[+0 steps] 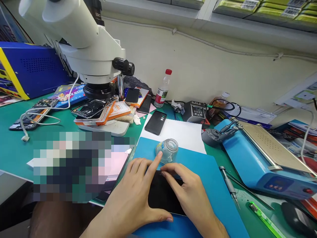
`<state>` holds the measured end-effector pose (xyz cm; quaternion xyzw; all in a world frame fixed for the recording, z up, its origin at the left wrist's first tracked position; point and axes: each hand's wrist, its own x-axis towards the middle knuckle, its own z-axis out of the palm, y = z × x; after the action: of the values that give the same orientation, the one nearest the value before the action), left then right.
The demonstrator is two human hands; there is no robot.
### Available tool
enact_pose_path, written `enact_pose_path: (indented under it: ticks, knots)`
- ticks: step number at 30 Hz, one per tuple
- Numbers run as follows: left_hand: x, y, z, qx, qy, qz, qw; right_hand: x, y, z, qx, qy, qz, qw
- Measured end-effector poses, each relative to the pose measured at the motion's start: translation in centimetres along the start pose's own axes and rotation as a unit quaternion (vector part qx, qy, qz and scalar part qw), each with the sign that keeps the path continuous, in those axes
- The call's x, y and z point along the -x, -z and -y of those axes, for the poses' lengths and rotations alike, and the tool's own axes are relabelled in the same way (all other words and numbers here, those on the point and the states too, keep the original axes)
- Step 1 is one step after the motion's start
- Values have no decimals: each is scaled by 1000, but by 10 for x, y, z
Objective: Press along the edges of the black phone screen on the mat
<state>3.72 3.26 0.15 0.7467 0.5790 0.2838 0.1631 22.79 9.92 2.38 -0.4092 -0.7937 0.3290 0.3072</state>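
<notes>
A smartphone (163,195) with a dark screen lies on the blue mat (198,155) in front of me. My left hand (133,195) is along its left side, fingers stretched and thumb spread along the near edge. At the phone's far edge, my right hand (187,188) has thumb and index finger brought together in a pinch. Whatever is between those fingertips is too small or hidden to name. Just beyond the hands stands a clear glass jar (170,150), close to my left index fingertip. Both hands cover parts of the phone.
Behind the jar, another black phone (155,122) lies on white paper (183,132). A microscope (94,56) rises at the left. To the right are a screwdriver (229,183), a green cutter (266,219) and a blue heating machine (255,165). A bottle (162,91) stands by the wall.
</notes>
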Motion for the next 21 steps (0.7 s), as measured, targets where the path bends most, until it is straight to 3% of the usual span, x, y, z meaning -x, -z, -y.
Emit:
enact_pose_path:
  ticks: [9,21]
  knots:
    - [0,1,0,-1,0,13,1000,1,0,-3,-8,-22,1,1000]
    - [-1,2,-1,-12,-27,-14,999,-3,5,0,16,10,30,999]
